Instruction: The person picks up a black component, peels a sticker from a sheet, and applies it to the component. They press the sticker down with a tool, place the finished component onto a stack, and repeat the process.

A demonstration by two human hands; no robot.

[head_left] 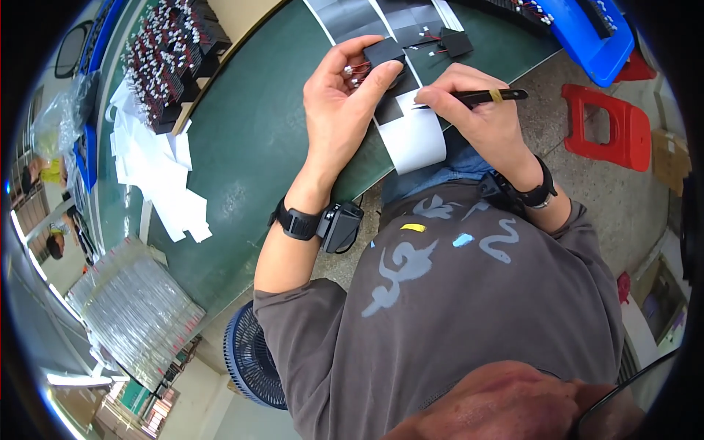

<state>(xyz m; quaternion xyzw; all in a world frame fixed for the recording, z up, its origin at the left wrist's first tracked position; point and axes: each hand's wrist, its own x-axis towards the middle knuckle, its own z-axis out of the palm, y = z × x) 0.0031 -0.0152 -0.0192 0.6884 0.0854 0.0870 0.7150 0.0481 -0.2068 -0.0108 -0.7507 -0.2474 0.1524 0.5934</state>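
My left hand (pixel 339 110) is closed around a small black block (pixel 384 51) with thin red and black wires and white plugs. Between the fingers of my right hand (pixel 475 103) are black tweezers (pixel 506 94) with a tan band, their tip pointing left over a white backing strip (pixel 412 143). Dark square pieces stick to this strip, one of them (pixel 389 111) just below the block. The strip's near end curls over the table edge. A second black block (pixel 456 42) with wires lies beyond my right hand.
Many wired black blocks (pixel 169 59) stand in a tray at the far left of the green table (pixel 242 139). Loose white paper (pixel 158 169) lies nearby. A blue bin (pixel 598 44), a red stool (pixel 609 128) and a fan (pixel 253 356) are around the table.
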